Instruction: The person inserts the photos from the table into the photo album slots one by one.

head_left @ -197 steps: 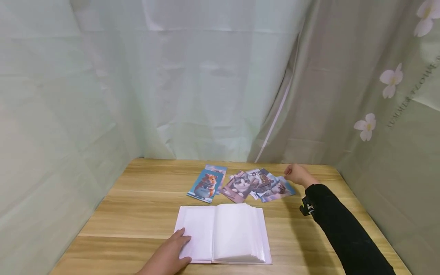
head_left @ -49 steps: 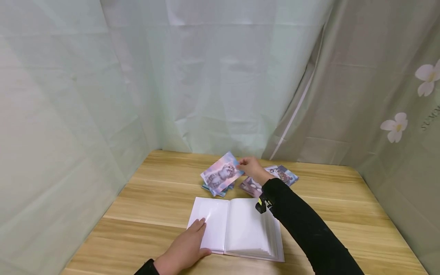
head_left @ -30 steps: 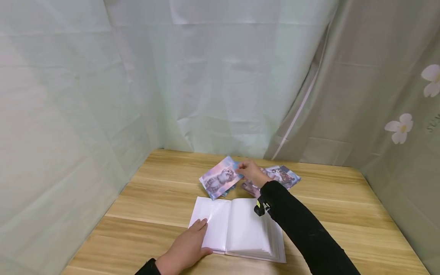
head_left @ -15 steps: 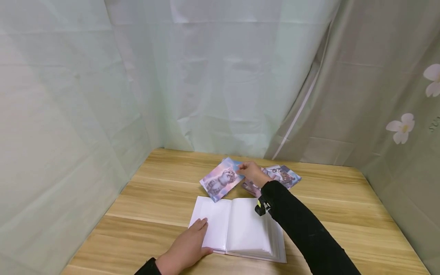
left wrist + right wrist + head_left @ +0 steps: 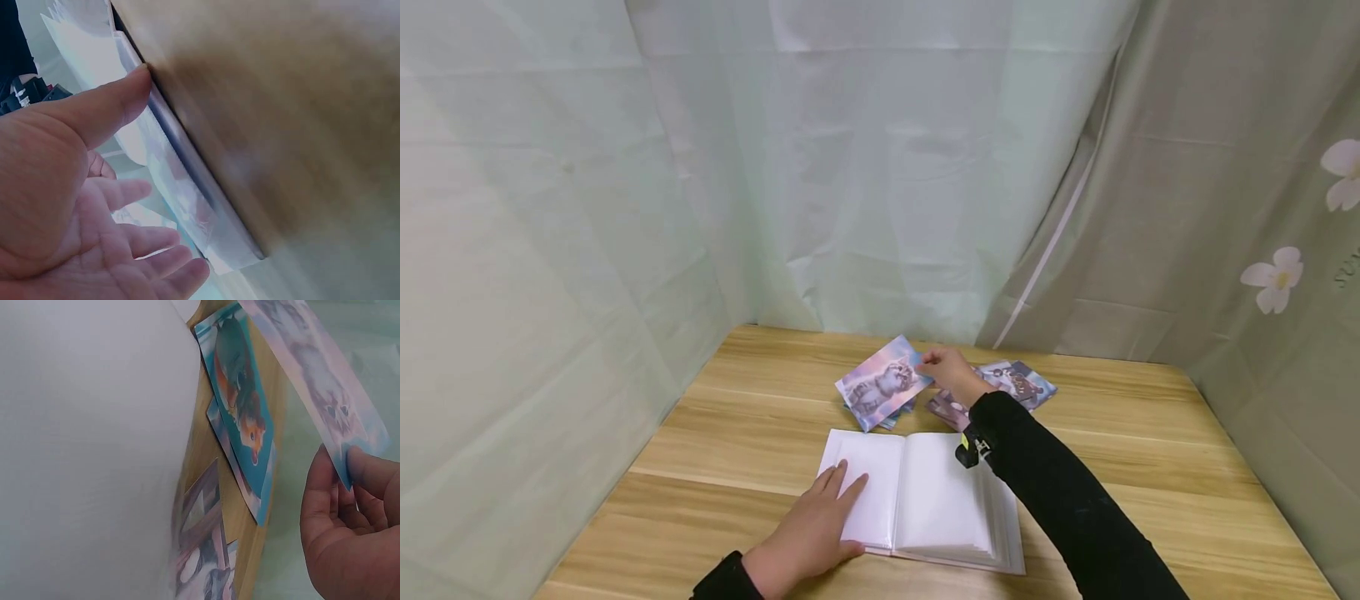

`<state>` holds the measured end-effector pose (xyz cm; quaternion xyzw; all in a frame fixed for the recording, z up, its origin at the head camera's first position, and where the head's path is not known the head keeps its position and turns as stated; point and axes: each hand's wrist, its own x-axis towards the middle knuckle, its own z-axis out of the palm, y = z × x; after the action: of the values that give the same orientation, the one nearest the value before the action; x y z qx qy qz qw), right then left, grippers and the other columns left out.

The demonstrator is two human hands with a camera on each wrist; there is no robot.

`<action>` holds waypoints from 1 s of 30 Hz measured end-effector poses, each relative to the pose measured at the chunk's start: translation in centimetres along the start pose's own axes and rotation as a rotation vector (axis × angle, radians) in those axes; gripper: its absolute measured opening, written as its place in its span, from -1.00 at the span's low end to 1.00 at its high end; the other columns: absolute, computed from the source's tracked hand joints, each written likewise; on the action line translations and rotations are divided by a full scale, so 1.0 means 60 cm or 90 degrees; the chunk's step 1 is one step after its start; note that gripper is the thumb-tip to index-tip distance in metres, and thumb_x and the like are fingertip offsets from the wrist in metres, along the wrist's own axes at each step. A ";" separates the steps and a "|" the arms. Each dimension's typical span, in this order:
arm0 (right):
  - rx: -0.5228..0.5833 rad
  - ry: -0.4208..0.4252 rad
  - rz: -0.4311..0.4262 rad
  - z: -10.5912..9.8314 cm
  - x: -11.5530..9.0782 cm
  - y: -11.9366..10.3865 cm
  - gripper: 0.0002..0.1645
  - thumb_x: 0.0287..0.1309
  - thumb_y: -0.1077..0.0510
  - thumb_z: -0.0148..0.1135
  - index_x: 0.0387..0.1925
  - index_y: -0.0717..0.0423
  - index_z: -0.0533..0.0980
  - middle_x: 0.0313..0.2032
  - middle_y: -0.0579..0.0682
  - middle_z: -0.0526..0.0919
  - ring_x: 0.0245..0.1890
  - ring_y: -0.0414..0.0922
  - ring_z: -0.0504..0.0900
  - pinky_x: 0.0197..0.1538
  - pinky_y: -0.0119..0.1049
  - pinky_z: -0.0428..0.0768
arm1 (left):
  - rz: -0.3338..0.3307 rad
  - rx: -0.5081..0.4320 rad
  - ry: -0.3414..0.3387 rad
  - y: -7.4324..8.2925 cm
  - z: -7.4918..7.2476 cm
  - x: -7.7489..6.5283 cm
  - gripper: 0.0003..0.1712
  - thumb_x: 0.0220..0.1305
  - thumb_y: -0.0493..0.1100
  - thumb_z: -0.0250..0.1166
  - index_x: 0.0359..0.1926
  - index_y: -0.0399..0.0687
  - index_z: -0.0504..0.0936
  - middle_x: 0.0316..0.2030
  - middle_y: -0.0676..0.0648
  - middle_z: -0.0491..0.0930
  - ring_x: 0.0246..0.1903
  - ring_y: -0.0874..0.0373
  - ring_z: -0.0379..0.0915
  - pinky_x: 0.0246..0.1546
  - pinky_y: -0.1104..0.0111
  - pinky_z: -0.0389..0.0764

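My right hand (image 5: 953, 375) pinches a corner of a pink-and-blue kitten picture card (image 5: 883, 383) between thumb and fingers. In the right wrist view that kitten picture card (image 5: 319, 381) hangs above a teal hamster card (image 5: 240, 394), which overlaps another card on the table. A white photo album (image 5: 943, 492) lies open at the table's front, its pages blank. My left hand (image 5: 820, 525) rests on the album's left page with fingers spread. The left wrist view shows the left thumb (image 5: 119, 103) at the album's lower edge (image 5: 187, 162) and the fingers extended.
Several more picture cards (image 5: 1018, 383) lie overlapping right of the held card, partly hidden by the right forearm. The wooden table (image 5: 715, 467) is enclosed by pale curtains (image 5: 880, 167) at the back and sides.
The right hand has brought the kitten picture card from the right side to above the hamster card; lately it dipped, then rose slightly. The left fingers have spread further up the page.
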<state>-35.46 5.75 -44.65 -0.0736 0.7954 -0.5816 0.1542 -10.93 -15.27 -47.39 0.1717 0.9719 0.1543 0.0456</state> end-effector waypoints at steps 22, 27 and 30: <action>-0.015 0.001 -0.025 0.005 0.001 0.005 -0.89 0.32 0.32 0.23 -0.20 0.33 0.51 -0.34 -0.02 0.52 -0.33 -0.15 0.50 0.00 0.08 0.62 | 0.017 0.021 -0.058 0.001 -0.005 0.003 -0.09 0.16 0.10 0.45 0.35 -0.39 0.39 0.38 -0.43 0.28 0.37 -0.30 0.22 0.31 -0.05 0.35; -0.023 0.017 -0.014 0.006 0.000 0.004 -0.87 0.33 0.31 0.23 -0.16 0.33 0.52 -0.35 -0.03 0.51 -0.37 -0.17 0.48 -0.02 0.03 0.62 | 0.015 0.037 -0.055 0.003 -0.008 0.002 -0.09 0.15 0.11 0.46 0.33 -0.43 0.40 0.36 -0.40 0.31 0.35 -0.28 0.27 0.31 -0.03 0.36; -0.026 0.027 -0.011 0.006 0.001 0.005 -0.87 0.34 0.30 0.22 -0.15 0.32 0.52 -0.34 -0.02 0.52 -0.38 -0.17 0.47 -0.04 0.02 0.62 | 0.015 0.044 -0.054 0.003 -0.007 0.003 -0.09 0.15 0.12 0.46 0.32 -0.44 0.41 0.36 -0.39 0.33 0.34 -0.27 0.28 0.31 -0.02 0.37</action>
<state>-35.36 5.50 -45.02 -0.0710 0.8097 -0.5676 0.1308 -11.09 -15.15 -46.94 0.1907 0.9718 0.1137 0.0789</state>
